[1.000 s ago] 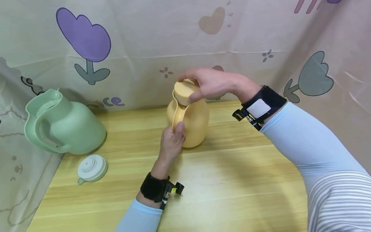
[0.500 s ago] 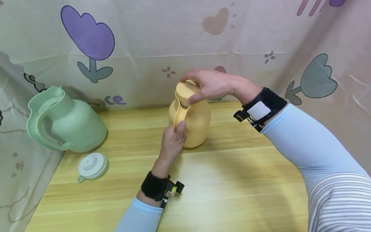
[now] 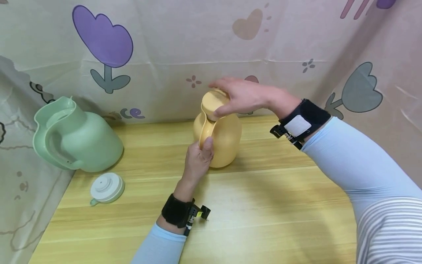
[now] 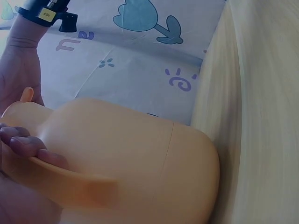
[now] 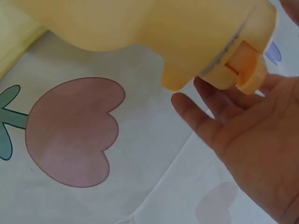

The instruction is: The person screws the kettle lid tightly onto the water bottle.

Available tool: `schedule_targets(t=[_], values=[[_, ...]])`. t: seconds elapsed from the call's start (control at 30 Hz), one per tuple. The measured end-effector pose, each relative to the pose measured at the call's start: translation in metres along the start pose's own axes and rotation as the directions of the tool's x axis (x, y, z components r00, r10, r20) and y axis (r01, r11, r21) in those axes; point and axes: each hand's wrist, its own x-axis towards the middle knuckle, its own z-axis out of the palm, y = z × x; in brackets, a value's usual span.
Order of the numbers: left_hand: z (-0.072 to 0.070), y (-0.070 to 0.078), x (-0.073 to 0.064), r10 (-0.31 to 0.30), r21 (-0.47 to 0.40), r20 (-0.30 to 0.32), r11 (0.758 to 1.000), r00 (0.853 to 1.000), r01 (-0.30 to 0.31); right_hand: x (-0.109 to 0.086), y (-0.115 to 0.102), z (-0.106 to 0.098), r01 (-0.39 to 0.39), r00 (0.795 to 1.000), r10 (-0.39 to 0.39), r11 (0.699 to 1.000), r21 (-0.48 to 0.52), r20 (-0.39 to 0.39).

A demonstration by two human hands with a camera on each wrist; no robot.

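A yellow thermos jug (image 3: 225,141) stands upright on the table, its handle toward me. My left hand (image 3: 197,157) grips that handle, thumb on top; in the left wrist view its fingers (image 4: 28,145) curl round the handle (image 4: 74,184). My right hand (image 3: 245,96) is spread over the round yellow lid (image 3: 214,102) in the jug's mouth, thumb at the lid's near side and the other fingers loosely extended beyond its far side. In the right wrist view the fingers (image 5: 196,116) lie beside the lid, near its small tab (image 5: 252,77) and the spout (image 5: 173,79).
At the left, a green jug (image 3: 85,141) without its lid stands near the back of the wooden table (image 3: 263,220). In front of it lies a white lid (image 3: 107,187) with a green tab. A printed cloth (image 3: 171,40) hangs behind and along the sides.
The fingers of my right hand have loosened and lifted slightly off the lid's far side. My left hand keeps its grip on the handle. The view has shifted slightly.
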Motion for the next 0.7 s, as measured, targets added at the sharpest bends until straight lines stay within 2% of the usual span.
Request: schedule_targets(t=[0.1,0.4,0.7], values=[[0.000,0.001,0.001,0.007,0.004,-0.002,1.000,1.000,-0.007,-0.001,-0.001,-0.002,0.009,1.000,-0.009,1.000,0.016,0.024],[0.001,0.002,0.001,-0.007,0.012,-0.002,1.000,1.000,0.007,-0.001,-0.004,-0.004,-0.067,0.998,0.068,0.995,-0.075,0.004],[-0.001,0.003,0.000,-0.014,0.001,-0.009,1.000,1.000,0.014,-0.001,-0.012,-0.009,-0.025,0.999,0.025,0.999,-0.021,0.025]])
